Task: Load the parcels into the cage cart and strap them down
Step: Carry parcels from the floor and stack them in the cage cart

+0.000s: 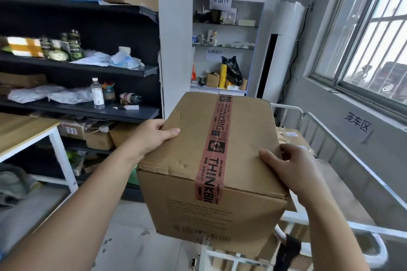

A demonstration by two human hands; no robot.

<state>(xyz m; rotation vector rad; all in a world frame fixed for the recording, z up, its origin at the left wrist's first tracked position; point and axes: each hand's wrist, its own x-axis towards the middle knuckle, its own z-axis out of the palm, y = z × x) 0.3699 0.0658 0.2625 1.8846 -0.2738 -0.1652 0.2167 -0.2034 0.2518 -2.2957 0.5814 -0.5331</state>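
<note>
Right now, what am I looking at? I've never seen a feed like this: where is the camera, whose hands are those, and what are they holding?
There is no machine here. One camera sits on a person's head and looks forward and down, so the two bare arms are that person's own. The left hand and right hand grip the sides of a cardboard box sealed with red tape, held in the air. Behind it, to the right, stands the white cage cart, with parcels in it. On the left are dark shelves holding bottles, bags and cartons.
</note>
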